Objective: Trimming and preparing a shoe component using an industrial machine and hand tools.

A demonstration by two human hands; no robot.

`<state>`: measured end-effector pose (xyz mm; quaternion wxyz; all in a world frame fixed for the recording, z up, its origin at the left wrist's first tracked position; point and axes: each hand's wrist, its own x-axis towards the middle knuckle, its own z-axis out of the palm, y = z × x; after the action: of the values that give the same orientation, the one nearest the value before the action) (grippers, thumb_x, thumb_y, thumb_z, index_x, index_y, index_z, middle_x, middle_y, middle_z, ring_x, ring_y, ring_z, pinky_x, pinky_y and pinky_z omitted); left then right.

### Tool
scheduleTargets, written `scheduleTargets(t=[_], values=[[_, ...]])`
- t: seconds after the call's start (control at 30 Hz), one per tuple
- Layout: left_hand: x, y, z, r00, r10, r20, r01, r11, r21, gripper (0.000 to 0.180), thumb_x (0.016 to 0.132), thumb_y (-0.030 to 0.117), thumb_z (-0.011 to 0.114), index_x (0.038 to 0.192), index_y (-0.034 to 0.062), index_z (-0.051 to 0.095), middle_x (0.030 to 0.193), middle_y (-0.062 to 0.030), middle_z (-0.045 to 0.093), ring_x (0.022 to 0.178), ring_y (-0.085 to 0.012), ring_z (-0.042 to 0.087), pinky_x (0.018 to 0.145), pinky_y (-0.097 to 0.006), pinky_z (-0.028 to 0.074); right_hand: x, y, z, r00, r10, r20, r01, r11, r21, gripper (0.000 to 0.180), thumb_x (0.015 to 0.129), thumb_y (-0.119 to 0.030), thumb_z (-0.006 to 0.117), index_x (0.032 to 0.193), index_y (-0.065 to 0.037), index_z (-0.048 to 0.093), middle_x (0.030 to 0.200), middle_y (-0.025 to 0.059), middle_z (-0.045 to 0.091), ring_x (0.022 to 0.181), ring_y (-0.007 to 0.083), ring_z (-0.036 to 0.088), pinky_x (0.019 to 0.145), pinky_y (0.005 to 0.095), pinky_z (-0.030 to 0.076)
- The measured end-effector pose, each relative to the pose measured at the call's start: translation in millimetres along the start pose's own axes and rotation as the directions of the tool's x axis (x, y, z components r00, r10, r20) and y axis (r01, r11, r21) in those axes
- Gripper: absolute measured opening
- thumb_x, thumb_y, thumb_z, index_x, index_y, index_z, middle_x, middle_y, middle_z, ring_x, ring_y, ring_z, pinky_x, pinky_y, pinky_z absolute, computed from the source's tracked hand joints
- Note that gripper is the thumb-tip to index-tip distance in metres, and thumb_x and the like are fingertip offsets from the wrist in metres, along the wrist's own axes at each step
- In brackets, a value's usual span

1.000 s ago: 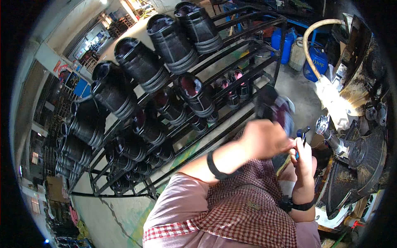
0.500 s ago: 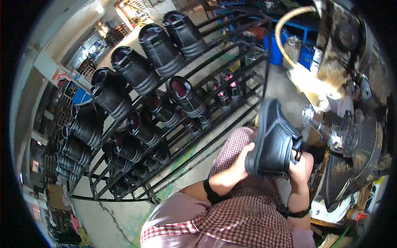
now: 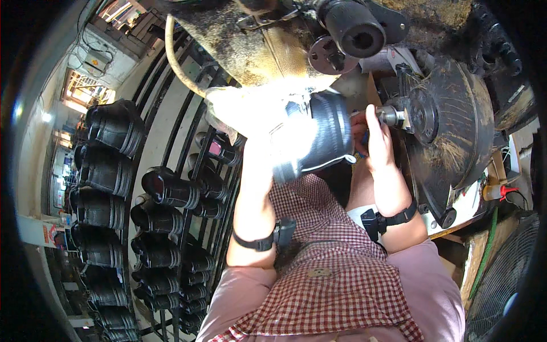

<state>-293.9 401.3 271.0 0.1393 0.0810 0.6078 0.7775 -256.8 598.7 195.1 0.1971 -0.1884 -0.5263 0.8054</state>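
Note:
A black leather shoe (image 3: 327,134) is up under a bright glare, in front of the machine. Its left part is washed out and some of its surface is smeared by motion. My left hand (image 3: 259,139) is at the shoe's left side and supports it, though the glare hides most of its fingers. On the other side, my right hand (image 3: 377,139) is at the shoe's right edge. Its thumb points up and its fingers curl in shadow against the shoe. A metal spindle (image 3: 390,115) sticks out just right of that hand.
A dusty dark machine wheel and guard (image 3: 456,131) fill the right side. Above the shoe hangs a worn machine body (image 3: 245,51) with a black cylinder (image 3: 356,31). Black racks (image 3: 181,114) with several black shoes (image 3: 102,171) stand at left. A fan (image 3: 507,290) is low right.
My view has turned right toward the machine. Both hands have brought the shoe from over my lap into the glare beside the machine, and it has turned onto its side.

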Motion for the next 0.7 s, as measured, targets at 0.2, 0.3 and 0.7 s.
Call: scheduleTargets(t=[0.2,0.3,0.7], values=[[15.3,-14.8,-4.0,0.959,0.195,0.204,-0.176,0.978,-0.111,0.042,0.095,0.025,0.049,0.125,-0.0035,0.045,0.115,-0.0119,0.057,0.103,-0.0196,0.057,0.087,-0.034,0.05,-61.1,-15.0,15.2,0.934,-0.248,0.259,0.292,0.945,-0.146,0.029,0.073,0.0,0.074,0.1,0.001,0.062,0.094,0.0061,0.068,0.083,0.0114,0.062,0.072,0.0243,0.05],[15.8,-27.1,-13.8,0.957,0.231,0.175,-0.233,0.972,-0.008,0.044,0.093,0.021,0.052,0.13,-0.0011,0.041,0.116,-0.0115,0.056,0.106,-0.0212,0.056,0.09,-0.033,0.048,-61.0,-13.1,11.4,0.922,-0.253,0.293,0.321,0.923,-0.213,0.032,0.074,-0.001,0.074,0.103,0.003,0.062,0.095,0.0075,0.068,0.086,0.0122,0.063,0.076,0.0248,0.051],[30.1,-20.7,-8.8,0.947,0.134,0.293,-0.119,0.991,-0.065,0.058,0.09,0.036,0.053,0.136,0.0031,0.038,0.128,-0.0118,0.051,0.113,-0.0216,0.053,0.095,-0.036,0.044,-42.6,-22.6,8.2,0.913,-0.348,0.215,0.394,0.889,-0.235,0.017,0.074,-0.001,0.073,0.087,-0.001,0.062,0.075,-0.0009,0.062,0.066,0.0042,0.053,0.06,0.0199,0.043]])
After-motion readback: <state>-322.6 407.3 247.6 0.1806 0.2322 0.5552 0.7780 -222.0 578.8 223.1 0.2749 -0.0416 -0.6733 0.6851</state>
